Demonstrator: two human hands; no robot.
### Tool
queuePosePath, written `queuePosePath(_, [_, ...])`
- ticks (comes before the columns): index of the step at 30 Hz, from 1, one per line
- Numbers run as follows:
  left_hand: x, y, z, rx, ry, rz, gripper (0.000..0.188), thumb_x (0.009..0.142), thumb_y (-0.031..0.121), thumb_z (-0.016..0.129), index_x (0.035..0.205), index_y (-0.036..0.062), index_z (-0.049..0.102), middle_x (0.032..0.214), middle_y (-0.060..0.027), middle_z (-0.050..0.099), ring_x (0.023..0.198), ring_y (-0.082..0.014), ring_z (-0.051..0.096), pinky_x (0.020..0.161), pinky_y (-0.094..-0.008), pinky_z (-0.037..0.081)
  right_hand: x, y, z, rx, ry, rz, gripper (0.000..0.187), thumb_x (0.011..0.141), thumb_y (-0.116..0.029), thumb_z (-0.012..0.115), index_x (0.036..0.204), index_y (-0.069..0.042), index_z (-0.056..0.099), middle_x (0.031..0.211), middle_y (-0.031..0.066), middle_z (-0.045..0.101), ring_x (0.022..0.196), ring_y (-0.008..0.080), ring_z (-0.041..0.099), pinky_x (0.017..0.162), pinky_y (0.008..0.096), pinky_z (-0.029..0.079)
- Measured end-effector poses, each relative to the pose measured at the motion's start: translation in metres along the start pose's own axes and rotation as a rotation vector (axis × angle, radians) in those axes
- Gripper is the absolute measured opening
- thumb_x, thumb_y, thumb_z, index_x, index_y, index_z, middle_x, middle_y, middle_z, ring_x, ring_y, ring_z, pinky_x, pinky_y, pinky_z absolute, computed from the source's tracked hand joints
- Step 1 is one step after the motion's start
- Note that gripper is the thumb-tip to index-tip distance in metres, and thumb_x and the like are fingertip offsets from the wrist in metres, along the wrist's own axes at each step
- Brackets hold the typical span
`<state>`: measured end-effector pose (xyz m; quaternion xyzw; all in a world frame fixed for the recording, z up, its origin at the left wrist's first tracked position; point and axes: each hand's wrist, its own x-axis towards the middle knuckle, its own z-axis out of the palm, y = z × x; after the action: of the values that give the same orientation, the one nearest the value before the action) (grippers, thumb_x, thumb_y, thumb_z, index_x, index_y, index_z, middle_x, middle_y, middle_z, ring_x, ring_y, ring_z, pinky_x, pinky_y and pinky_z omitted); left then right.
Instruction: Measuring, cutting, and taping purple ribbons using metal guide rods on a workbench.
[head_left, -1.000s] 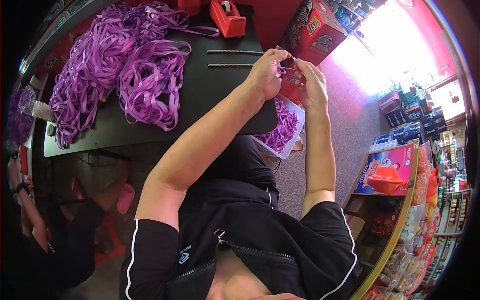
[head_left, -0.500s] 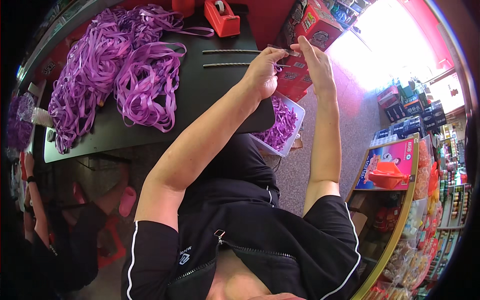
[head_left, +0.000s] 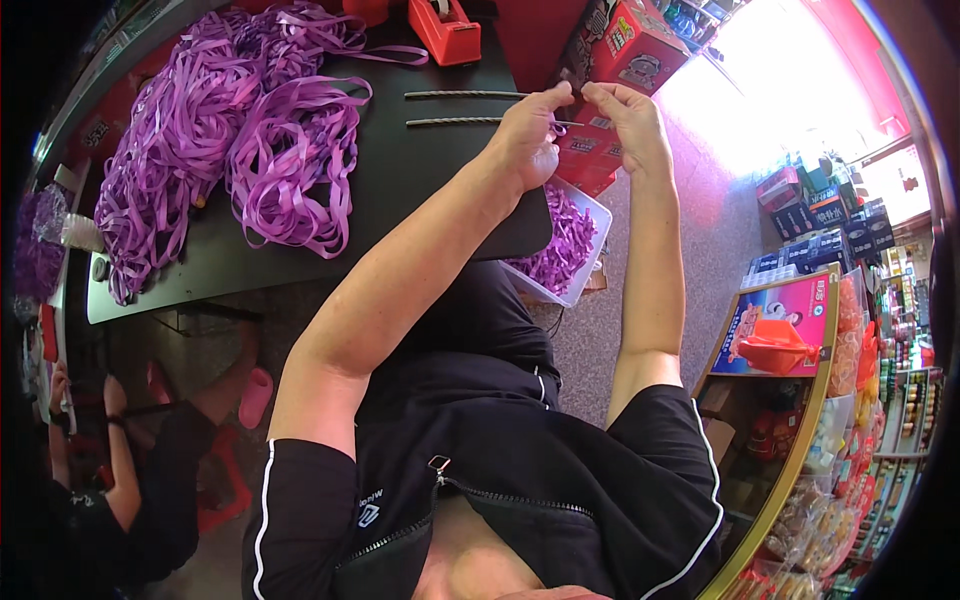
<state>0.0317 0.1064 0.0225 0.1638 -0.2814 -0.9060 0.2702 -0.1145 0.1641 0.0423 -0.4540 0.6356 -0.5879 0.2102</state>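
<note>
Two thin twisted metal rods reach rightward past the black tabletop's edge, the upper rod point(head_left: 460, 94) and the lower rod point(head_left: 455, 121). My left hand point(head_left: 526, 142) is around their right ends, fingers curled and thumb pinching toward the right. A small purple piece of ribbon point(head_left: 559, 128) shows beside its fingers on the lower rod. Facing it, my right hand point(head_left: 640, 130) has thumb and forefinger pinched close to the left thumb. Whatever lies between the fingertips is too small to make out. A big heap of purple ribbon point(head_left: 180, 130) covers the table's left side.
A red tape dispenser point(head_left: 446, 35) stands at the table's back edge point(head_left: 400, 200). Below my hands sits a white bin point(head_left: 597, 232) of purple ribbon pieces. Red boxes point(head_left: 635, 45) are stacked behind. At right is a glass-fronted counter point(head_left: 770, 400); another person point(head_left: 120, 470) sits at lower left.
My right hand has moved from fingers extended upward to a pinch nearer my left thumb. My left thumb has risen slightly. The other person's arms have shifted lower.
</note>
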Motion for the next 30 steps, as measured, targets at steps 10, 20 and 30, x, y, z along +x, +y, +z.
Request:
queuePosePath(10, [-0.002, 0.007, -0.003, -0.163, 0.019, 0.026, 0.072, 0.085, 0.061, 0.051, 0.137, 0.0167, 0.030, 0.143, -0.0304, 0.015, 0.132, -0.0433, 0.016, 0.111, -0.0501, 0.006, 0.060, 0.032, -0.003, -0.329, -0.533, 0.112, 0.025, 0.086, -0.029, 0.063, 0.092, -0.006, 0.070, 0.083, 0.0002, 0.065, 0.071, 0.0086, 0.054, 0.061, 0.0246, 0.041])
queuePosePath(20, [-0.003, 0.008, -0.004, -0.216, -0.048, 0.027, 0.082, 0.086, 0.061, 0.051, 0.145, 0.0171, 0.015, 0.150, -0.0306, -0.001, 0.140, -0.0436, -0.008, 0.111, -0.0504, -0.008, 0.073, 0.030, -0.003, -0.462, -0.673, 0.104, 0.026, 0.085, -0.029, 0.061, 0.094, -0.007, 0.071, 0.077, -0.0017, 0.062, 0.066, 0.0075, 0.052, 0.058, 0.0247, 0.040])
queuePosePath(30, [-0.006, 0.009, -0.003, -0.210, -0.044, 0.006, 0.082, 0.086, 0.061, 0.051, 0.145, 0.0170, 0.015, 0.150, -0.0298, 0.001, 0.140, -0.0440, -0.006, 0.111, -0.0506, -0.008, 0.072, 0.028, -0.004, -0.508, -0.691, 0.089, 0.029, 0.082, -0.031, 0.061, 0.092, -0.005, 0.071, 0.078, 0.0004, 0.064, 0.067, 0.0089, 0.053, 0.060, 0.0256, 0.042])
